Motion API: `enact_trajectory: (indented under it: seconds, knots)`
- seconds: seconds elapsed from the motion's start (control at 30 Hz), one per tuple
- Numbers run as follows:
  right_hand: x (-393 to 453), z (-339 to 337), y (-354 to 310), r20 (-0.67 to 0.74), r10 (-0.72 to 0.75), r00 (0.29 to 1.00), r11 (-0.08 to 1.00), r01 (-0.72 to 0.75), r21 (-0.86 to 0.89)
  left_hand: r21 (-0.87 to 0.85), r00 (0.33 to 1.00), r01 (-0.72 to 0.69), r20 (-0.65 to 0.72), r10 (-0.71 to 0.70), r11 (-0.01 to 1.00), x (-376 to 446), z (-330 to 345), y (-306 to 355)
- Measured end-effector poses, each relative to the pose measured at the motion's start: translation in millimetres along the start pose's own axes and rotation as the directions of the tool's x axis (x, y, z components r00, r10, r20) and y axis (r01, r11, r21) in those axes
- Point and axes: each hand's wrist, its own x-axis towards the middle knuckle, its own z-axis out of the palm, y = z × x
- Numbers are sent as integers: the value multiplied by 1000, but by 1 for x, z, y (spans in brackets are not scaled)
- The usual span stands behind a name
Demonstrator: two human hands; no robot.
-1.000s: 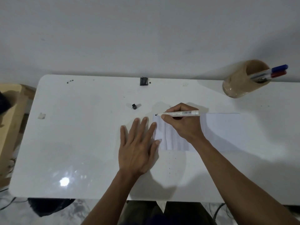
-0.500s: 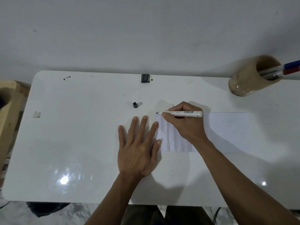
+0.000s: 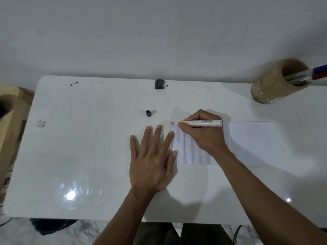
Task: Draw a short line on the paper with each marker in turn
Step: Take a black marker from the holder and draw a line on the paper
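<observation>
Change: little has shifted since the earlier frames; the marker (image 3: 198,123) tip remains at the paper's far-left corner, where a small dark mark is now seen.
Right hand: the right hand (image 3: 203,133) is closed in a writing grip around the marker, the barrel lying nearly level and the tip pointed toward the desk's left edge.
Left hand: the left hand (image 3: 151,160) is laid flat and empty on the desk (image 3: 85,147), fingers spread, with two fingertips touching the paper's left edge.
Paper: the paper (image 3: 247,144) is spread near the middle of the desk, toward the right edge; faint lines appear to run across its left part, though they are too pale to be made out for certain.
Cap: a small black cap (image 3: 148,113) is left just beyond the left hand, toward the far edge.
Other markers: more markers (image 3: 307,76) are kept in a holder (image 3: 276,85) at the far-right corner.
Stage: a stroke is judged to be just beginning.
Risk: because the tip sits right at the paper's corner, ink could be carried onto the desk if the stroke drifts leftward; the sheet could also be dragged, since it is pinned only at one edge by fingertips.
</observation>
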Motion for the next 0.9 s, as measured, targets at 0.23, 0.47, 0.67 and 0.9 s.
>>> enact_trajectory:
  seconds: [0.23,0.47,0.67,0.9]
  knots:
    - [0,0,2,12,5,1000,1000,-5,-2,2,1000,-2,-16,3,1000,0,1,0]
    - [0,-1,-2,22,51,998,998,-52,36,-13,999,-5,-53,4,1000,-1,3,1]
    - [-1,-18,-34,24,274,961,863,-257,436,-75,1000,-3,-22,2,997,-2,-5,0]
    - [-24,-39,-65,12,272,962,805,-234,544,-427,942,271,-67,-329,863,17,-44,-12]
